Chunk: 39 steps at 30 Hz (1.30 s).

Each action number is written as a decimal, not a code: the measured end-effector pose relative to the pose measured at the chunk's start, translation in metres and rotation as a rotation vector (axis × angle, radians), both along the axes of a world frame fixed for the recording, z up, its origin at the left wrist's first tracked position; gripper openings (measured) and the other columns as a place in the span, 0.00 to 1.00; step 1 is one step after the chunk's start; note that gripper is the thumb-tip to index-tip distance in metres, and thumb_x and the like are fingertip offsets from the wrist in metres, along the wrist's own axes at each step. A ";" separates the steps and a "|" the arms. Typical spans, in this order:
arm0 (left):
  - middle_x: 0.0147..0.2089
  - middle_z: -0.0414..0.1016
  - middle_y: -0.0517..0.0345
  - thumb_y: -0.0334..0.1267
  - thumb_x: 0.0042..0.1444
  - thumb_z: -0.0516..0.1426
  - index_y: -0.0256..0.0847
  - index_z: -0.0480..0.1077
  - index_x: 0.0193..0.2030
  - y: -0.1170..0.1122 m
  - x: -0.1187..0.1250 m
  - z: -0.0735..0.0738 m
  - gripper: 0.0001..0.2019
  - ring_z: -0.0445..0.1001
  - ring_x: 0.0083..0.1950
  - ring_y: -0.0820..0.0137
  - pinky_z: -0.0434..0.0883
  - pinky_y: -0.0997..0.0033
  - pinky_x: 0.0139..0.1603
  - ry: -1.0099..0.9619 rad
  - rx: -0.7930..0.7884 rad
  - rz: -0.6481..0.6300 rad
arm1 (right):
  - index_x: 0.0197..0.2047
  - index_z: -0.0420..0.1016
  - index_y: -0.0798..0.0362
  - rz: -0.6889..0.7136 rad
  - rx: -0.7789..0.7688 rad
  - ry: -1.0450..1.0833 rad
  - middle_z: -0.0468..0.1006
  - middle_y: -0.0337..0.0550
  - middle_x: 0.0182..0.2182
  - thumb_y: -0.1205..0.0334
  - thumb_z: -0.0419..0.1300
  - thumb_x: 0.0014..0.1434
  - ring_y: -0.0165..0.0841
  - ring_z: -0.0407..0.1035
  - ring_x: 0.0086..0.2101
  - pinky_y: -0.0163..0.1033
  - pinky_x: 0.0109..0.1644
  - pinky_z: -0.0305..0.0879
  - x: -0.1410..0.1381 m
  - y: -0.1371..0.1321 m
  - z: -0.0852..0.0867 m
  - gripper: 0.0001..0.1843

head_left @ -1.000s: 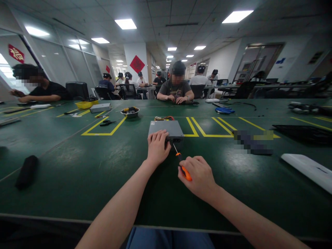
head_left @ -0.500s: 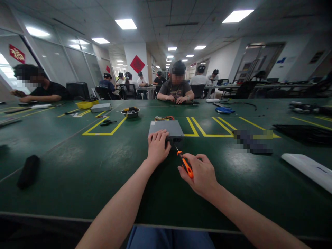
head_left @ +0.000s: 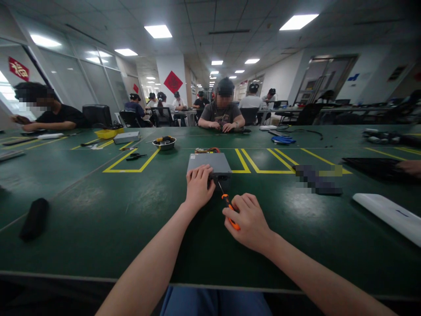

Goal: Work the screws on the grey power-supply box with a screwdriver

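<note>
A grey metal box (head_left: 209,163) lies on the green table (head_left: 98,210) straight ahead, with coloured wires at its far edge. My left hand (head_left: 198,187) rests on the box's near left corner, fingers curled down over it. My right hand (head_left: 248,221) is closed around the orange handle of a screwdriver (head_left: 226,206). The thin shaft slants up and left, and its tip meets the near face of the box.
A black pouch (head_left: 33,218) lies at the left, a white flat device (head_left: 388,215) at the right. Farther back are a metal bowl (head_left: 165,142), pliers (head_left: 135,156), a yellow tray (head_left: 109,132) and blue gloves (head_left: 283,140). Several people sit at the tables beyond.
My right hand drew the screwdriver tip a little off the box half a second ago, and has now brought it back against the near face. The left hand has stayed put.
</note>
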State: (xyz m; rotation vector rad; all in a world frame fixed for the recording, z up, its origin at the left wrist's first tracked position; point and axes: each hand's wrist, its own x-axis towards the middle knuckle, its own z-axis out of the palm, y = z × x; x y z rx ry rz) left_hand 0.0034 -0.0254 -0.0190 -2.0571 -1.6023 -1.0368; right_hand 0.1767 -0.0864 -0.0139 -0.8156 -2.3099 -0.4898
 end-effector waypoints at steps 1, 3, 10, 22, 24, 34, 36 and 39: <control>0.57 0.66 0.56 0.35 0.54 0.51 0.44 0.63 0.50 0.000 0.000 0.000 0.16 0.59 0.60 0.64 0.52 0.58 0.60 0.002 -0.002 0.000 | 0.30 0.72 0.52 0.001 -0.019 -0.004 0.65 0.43 0.28 0.62 0.53 0.55 0.34 0.58 0.31 0.43 0.42 0.54 0.000 0.000 0.001 0.08; 0.57 0.66 0.56 0.35 0.54 0.50 0.44 0.63 0.50 0.000 0.000 0.000 0.15 0.59 0.60 0.64 0.52 0.58 0.59 0.004 -0.002 -0.002 | 0.36 0.71 0.53 0.006 -0.067 0.017 0.67 0.43 0.29 0.57 0.51 0.58 0.34 0.60 0.32 0.44 0.43 0.53 0.001 0.001 0.002 0.11; 0.57 0.66 0.56 0.35 0.54 0.51 0.44 0.63 0.50 0.001 -0.001 -0.002 0.15 0.60 0.59 0.64 0.52 0.59 0.59 -0.008 0.011 -0.012 | 0.37 0.66 0.56 0.019 -0.072 0.190 0.71 0.41 0.27 0.63 0.50 0.58 0.31 0.63 0.27 0.42 0.43 0.55 0.001 0.002 -0.004 0.07; 0.57 0.66 0.56 0.35 0.54 0.51 0.44 0.63 0.50 0.002 0.000 -0.001 0.16 0.60 0.59 0.64 0.52 0.59 0.59 0.006 0.014 0.004 | 0.38 0.70 0.55 0.010 -0.068 0.096 0.69 0.43 0.29 0.58 0.50 0.59 0.33 0.61 0.31 0.43 0.43 0.53 0.002 0.001 0.001 0.12; 0.57 0.66 0.55 0.35 0.54 0.51 0.44 0.63 0.50 0.002 -0.001 -0.001 0.16 0.60 0.59 0.63 0.52 0.58 0.59 0.009 0.009 0.007 | 0.43 0.67 0.57 0.006 -0.100 0.147 0.71 0.43 0.29 0.56 0.49 0.60 0.32 0.63 0.29 0.43 0.44 0.54 0.002 0.001 0.000 0.15; 0.57 0.66 0.57 0.35 0.54 0.52 0.45 0.63 0.50 0.001 0.000 -0.002 0.15 0.60 0.59 0.65 0.51 0.59 0.60 -0.008 0.016 0.004 | 0.31 0.72 0.53 0.023 0.046 0.109 0.67 0.43 0.27 0.66 0.53 0.53 0.33 0.61 0.30 0.43 0.43 0.55 0.000 0.001 -0.003 0.06; 0.56 0.67 0.57 0.35 0.54 0.51 0.45 0.63 0.49 0.002 0.000 -0.002 0.15 0.60 0.59 0.65 0.51 0.59 0.59 -0.013 0.022 0.009 | 0.30 0.72 0.52 0.011 0.034 0.088 0.66 0.43 0.27 0.66 0.53 0.52 0.34 0.60 0.31 0.43 0.42 0.54 0.000 0.000 -0.002 0.06; 0.55 0.67 0.57 0.36 0.54 0.52 0.45 0.63 0.49 0.003 0.002 -0.002 0.14 0.61 0.58 0.64 0.52 0.59 0.59 -0.023 0.026 0.028 | 0.35 0.72 0.52 -0.011 -0.032 0.073 0.67 0.43 0.29 0.60 0.52 0.56 0.34 0.61 0.32 0.44 0.43 0.54 0.000 0.000 0.000 0.09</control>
